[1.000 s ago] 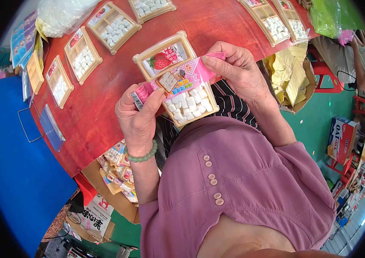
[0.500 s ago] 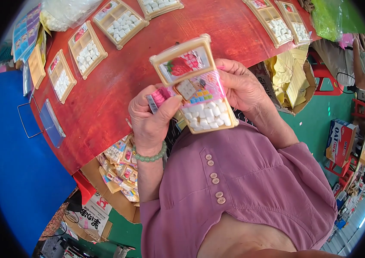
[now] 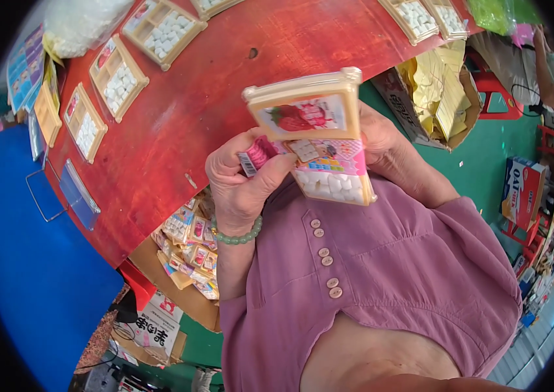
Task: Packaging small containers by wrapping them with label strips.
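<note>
A cream plastic tray of small white marshmallows (image 3: 329,186) is held up in front of my chest, tilted. Its upper compartment carries a strawberry picture card (image 3: 306,117), and a pink printed band (image 3: 329,157) crosses its middle. My right hand (image 3: 385,140) grips the tray along its right side, the fingers partly hidden behind it. My left hand (image 3: 241,186), a green bead bracelet (image 3: 238,236) at its wrist, is closed round a pink roll (image 3: 259,154) with a striped white label. Its thumb tip touches the band's left edge.
Several filled trays (image 3: 120,88) lie along the far side of the red table (image 3: 225,85). Under the near edge stands a carton of packed trays (image 3: 189,258). A box of yellow paper (image 3: 437,98) sits at right. A blue surface (image 3: 35,274) lies left.
The tray has tipped so its upper end faces me more, and it has shifted slightly right. Both hands keep their hold. The whole view has shifted a little.
</note>
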{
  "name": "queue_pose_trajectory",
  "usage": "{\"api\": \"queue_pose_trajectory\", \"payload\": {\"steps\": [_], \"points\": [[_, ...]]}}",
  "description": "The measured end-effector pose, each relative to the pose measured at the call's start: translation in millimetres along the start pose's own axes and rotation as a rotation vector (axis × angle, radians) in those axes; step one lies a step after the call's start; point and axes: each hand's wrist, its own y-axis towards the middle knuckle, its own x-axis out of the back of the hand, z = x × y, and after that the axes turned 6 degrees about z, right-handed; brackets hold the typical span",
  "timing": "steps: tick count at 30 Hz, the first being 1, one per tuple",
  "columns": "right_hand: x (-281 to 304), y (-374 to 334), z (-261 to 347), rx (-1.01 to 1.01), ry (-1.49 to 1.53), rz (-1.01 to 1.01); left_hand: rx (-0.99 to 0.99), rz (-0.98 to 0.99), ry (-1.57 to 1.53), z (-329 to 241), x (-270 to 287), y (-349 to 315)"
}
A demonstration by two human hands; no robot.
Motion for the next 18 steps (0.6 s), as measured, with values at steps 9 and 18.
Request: {"api": "queue_pose_trajectory", "payload": {"steps": [9, 18], "points": [[-7.1, 1.3, 12.3, 0.239, -0.504, -0.251, -0.106, -0.057, -0.405, 14.5, -1.7, 6.0], [-36.9, -3.5, 32.5, 0.293, -0.918, -0.354, -0.098, -0.111, -0.242, 10.2, 1.0, 18.0]]}}
